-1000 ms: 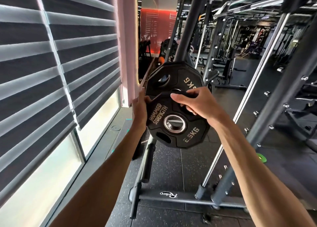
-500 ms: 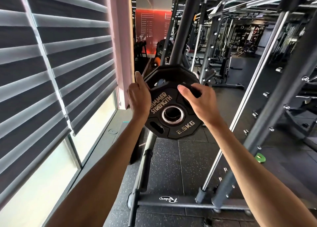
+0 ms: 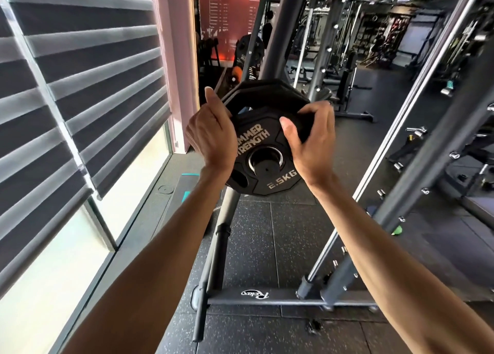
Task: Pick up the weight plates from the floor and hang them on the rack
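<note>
Speckled rubber gym floor (image 3: 267,246) and striped window blinds (image 3: 80,86) surround a grey rack (image 3: 278,33). Both hands grip a 2.5 kg Hammer Strength plate (image 3: 267,139): the left hand (image 3: 211,134) holds its left edge and the right hand (image 3: 310,142) its right. The rack peg (image 3: 266,168) shows inside the plate's bore.

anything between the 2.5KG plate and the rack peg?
Nothing visible. The peg end shows inside the centre hole of the 2.5KG plate, held by the left hand and right hand. A second plate sits right behind it, probably limiting how far it slides.
</note>
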The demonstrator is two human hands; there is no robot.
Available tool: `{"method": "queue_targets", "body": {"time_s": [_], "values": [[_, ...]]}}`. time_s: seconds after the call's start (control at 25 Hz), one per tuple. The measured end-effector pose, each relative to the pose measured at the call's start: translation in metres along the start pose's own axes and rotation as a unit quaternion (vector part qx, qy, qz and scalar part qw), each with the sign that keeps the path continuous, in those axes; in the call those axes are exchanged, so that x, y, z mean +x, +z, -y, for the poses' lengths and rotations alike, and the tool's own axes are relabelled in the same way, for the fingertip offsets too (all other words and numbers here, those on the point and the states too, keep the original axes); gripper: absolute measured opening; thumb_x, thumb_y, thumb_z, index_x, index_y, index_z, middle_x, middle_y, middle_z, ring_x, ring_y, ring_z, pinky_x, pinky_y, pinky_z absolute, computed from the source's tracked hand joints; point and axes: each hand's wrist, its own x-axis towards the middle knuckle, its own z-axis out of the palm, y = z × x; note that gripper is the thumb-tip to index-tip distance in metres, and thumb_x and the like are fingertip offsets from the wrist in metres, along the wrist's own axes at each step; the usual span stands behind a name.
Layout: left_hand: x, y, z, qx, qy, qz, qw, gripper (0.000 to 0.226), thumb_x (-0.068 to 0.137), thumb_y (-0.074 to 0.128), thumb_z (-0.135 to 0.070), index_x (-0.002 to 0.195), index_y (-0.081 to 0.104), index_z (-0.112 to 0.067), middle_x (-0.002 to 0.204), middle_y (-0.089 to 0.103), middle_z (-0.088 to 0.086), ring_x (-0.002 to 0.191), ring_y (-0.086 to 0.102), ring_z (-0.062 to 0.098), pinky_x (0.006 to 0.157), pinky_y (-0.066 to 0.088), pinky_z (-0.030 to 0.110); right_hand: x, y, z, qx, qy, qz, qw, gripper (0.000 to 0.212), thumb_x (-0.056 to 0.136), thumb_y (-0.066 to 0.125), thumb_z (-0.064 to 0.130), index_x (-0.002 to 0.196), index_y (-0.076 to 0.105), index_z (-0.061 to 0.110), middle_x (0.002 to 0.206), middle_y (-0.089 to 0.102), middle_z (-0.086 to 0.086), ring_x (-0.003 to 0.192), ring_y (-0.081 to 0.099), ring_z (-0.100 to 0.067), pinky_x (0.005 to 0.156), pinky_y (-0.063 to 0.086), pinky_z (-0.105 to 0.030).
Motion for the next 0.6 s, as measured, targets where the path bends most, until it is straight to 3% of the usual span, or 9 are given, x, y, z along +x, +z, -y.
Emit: {"method": "queue_targets", "body": {"time_s": [0.12,0.24,0.32,0.4,0.48,0.52,0.6], "values": [[0.005,0.005,0.001,0.009,0.008,-0.005,1.000,0.062,0.103,0.035,-0.025,0.048,0.057,-0.008,0.042,0.053,-0.001,0.035,0.048,0.015,0.047,0.037,0.036,0.001,0.007,-0.003,-0.092,-0.062,-0.025,0.994,0.046,0.097,0.055,0.045,0.095,0.059,-0.001,0.095,0.057,-0.013,0.092,0.053,-0.026,0.085,0.045,-0.036],[-0.001,0.001,0.000,0.019,0.020,0.014,1.000,0.051,0.103,0.040,-0.022,0.061,0.066,-0.007,0.055,0.064,-0.002,0.044,0.053,0.012,0.048,0.036,0.022,-0.001,0.006,-0.001,-0.164,-0.056,-0.021,0.985,0.045,0.098,0.054,0.049,0.097,0.061,0.004,0.099,0.056,-0.011,0.095,0.051,-0.026,0.085,0.041,-0.037],[-0.017,-0.008,-0.001,0.026,0.047,0.035,0.998,0.035,0.102,0.044,-0.021,0.082,0.068,-0.004,0.074,0.067,0.000,0.060,0.056,0.010,0.057,0.033,0.015,-0.005,0.001,0.004,-0.157,-0.031,-0.012,0.987,0.043,0.096,0.059,0.048,0.101,0.061,0.005,0.104,0.056,-0.013,0.099,0.050,-0.024,0.090,0.040,-0.033],[-0.029,-0.016,0.001,0.023,0.072,0.048,0.996,0.022,0.100,0.049,-0.018,0.095,0.063,-0.003,0.090,0.062,0.006,0.082,0.057,0.015,0.076,0.039,0.017,-0.014,-0.008,0.003,-0.148,-0.001,-0.011,0.989,0.038,0.098,0.059,0.040,0.104,0.059,0.003,0.104,0.056,-0.013,0.099,0.050,-0.023,0.092,0.042,-0.033],[-0.032,-0.025,-0.005,0.020,0.093,0.052,0.994,0.015,0.095,0.054,-0.013,0.100,0.062,-0.003,0.099,0.059,0.011,0.099,0.053,0.020,0.098,0.028,0.012,-0.033,-0.021,0.000,-0.147,0.043,-0.015,0.988,0.031,0.101,0.054,0.032,0.102,0.055,0.001,0.099,0.055,-0.013,0.092,0.051,-0.023,0.086,0.045,-0.033],[-0.034,-0.029,-0.010,0.016,0.109,0.056,0.992,0.014,0.092,0.055,-0.010,0.101,0.062,-0.002,0.099,0.058,0.012,0.101,0.052,0.021,0.102,0.024,0.012,-0.045,-0.029,-0.001,-0.151,0.070,-0.009,0.986,0.028,0.102,0.051,0.029,0.101,0.053,0.001,0.095,0.055,-0.011,0.087,0.050,-0.021,0.080,0.046,-0.032],[-0.044,-0.038,-0.025,-0.011,0.158,0.082,0.984,0.011,0.088,0.054,-0.004,0.095,0.062,-0.001,0.093,0.059,0.011,0.094,0.055,0.024,0.097,0.034,0.019,-0.076,-0.045,-0.001,-0.174,0.143,0.079,0.971,0.023,0.103,0.048,0.026,0.101,0.051,0.003,0.085,0.055,-0.006,0.070,0.052,-0.016,0.060,0.046,-0.026]]}}
